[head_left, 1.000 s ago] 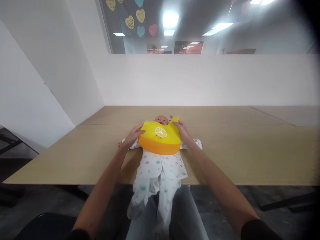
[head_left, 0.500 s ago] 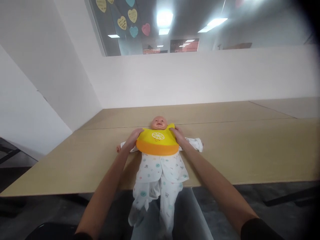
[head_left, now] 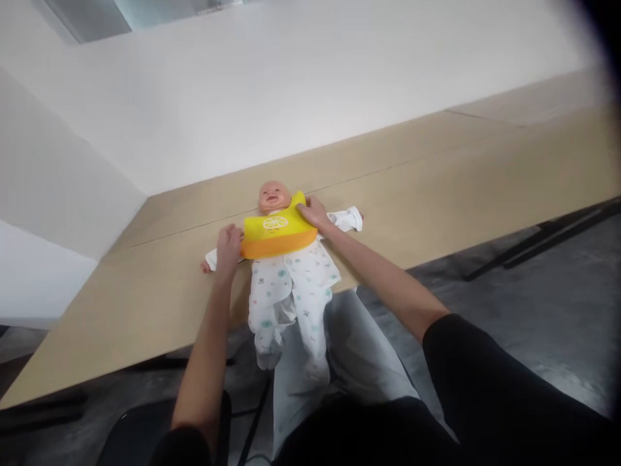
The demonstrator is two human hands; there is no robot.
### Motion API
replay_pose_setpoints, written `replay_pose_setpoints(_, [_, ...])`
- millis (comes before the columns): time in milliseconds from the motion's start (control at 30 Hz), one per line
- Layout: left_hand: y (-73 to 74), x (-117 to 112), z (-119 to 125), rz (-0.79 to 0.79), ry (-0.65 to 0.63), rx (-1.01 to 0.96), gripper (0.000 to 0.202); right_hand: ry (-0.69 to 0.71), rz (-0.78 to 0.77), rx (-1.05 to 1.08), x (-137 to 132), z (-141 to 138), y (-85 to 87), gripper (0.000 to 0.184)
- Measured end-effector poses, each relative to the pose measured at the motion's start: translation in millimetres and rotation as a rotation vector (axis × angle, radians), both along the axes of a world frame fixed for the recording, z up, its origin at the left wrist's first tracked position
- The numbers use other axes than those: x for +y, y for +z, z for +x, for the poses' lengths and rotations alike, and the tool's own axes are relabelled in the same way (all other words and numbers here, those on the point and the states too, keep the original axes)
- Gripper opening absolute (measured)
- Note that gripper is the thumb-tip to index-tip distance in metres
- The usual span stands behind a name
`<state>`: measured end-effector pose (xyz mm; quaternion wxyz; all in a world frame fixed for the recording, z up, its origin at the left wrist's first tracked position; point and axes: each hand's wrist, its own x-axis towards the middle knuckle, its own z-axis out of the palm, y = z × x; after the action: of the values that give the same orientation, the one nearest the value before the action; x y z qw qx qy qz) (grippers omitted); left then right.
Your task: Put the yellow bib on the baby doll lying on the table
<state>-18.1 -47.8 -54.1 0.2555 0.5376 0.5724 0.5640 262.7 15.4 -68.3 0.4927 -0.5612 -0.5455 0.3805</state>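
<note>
Room: white walls rise behind the far edge of the table, with a strip of window cut off at the top; grey floor shows on the right.
Table (head_left: 485, 188): a long pale wooden top with a seam running parallel to its far edge; the near edge crosses the person's lap.
Doll (head_left: 286, 285): a baby doll in a white printed romper lies on its back at the near edge, head toward the far edge, legs hanging over the near edge onto the person's knees.
Bib (head_left: 277, 232): yellow with an orange catch pocket and a citrus print, laid across the doll's chest under its chin.
Left hand (head_left: 228, 246): fingers curled, pressing at the bib's left end beside the doll's outstretched sleeve.
Right hand (head_left: 313, 213): closed on the bib's upper right corner by the doll's neck.
Progress: judging by its position, the bib is placed and squared on the chest; fastening behind the neck looks not yet done.
Hidden: the neck straps and any clasp are out of sight behind the head and fingers; the print on the bib is too small to read; the right side of the view fades into dark vignette.
</note>
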Motion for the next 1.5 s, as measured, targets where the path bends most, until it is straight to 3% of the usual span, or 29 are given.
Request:
replay_pose_setpoints(100, [-4.2, -81, -3, 0.130, 0.097, 0.039, 0.026, -0.019, 0.065, -0.069, -36, 9, -0.7, 0.040])
replay_pose_setpoints(167, [-11.7, -139, -6, 0.190, 0.129, 0.009, 0.024, -0.033, 0.156, -0.048, -81, 19, -0.4, 0.042])
replay_pose_setpoints(233, [-21.2, -188, -10, 0.130, 0.151, -0.030, 0.025, -0.003, 0.243, 0.082, -137, 31, 1.4, 0.032])
replay_pose_setpoints(300, [-30.6, -220, -17, 0.006, 0.132, -0.002, 0.030, 0.131, 0.200, 0.245, -194, 44, 2.9, 0.033])
replay_pose_setpoints(367, [-38.4, -236, -26, -0.140, 0.086, 0.094, 0.037, 0.254, 0.086, 0.375, -242, 56, -1.3, 0.043])
replay_pose_setpoints(467, [-46.9, -243, -38, -0.347, 0.016, 0.290, 0.053, 0.323, -0.085, 0.441, -287, 67, -27.6, 0.050])
replay_pose_setpoints(600, [-58.7, -240, -39, -0.535, -0.138, 0.388, 0.067, 0.334, -0.334, 0.356, -307, 52, -81.3, 0.057])
replay_pose_setpoints(700, [-68.0, -236, -31, -0.536, -0.239, 0.279, 0.074, 0.369, -0.387, 0.409, -312, 23, -103.8, 0.095])
replay_pose_setpoints(767, [-70.7, -236, -24, -0.510, -0.261, 0.232, 0.074, 0.428, -0.384, 0.498, -316, 4, -105.1, 0.114])
replay_pose_setpoints(833, [-69.7, -237, -19, -0.504, -0.256, 0.225, 0.073, 0.442, -0.390, 0.560, -320, -10, -99.6, 0.118])
replay_pose_setpoints(1033, [-60.4, -247, -12, -0.524, -0.264, 0.184, 0.076, 0.374, -0.343, 0.548, -326, -10, -87.2, 0.079])
replay_pose_setpoints(1233, [-58.4, -257, -10, -0.545, -0.223, 0.233, 0.071, 0.378, -0.427, 0.541, -331, 3, -88.3, 0.086])
replay_pose_setpoints(1500, [-56.1, -271, -12, -0.503, -0.204, 0.389, 0.068, 0.412, -0.443, 0.466, -340, 9, -73.9, 0.066])
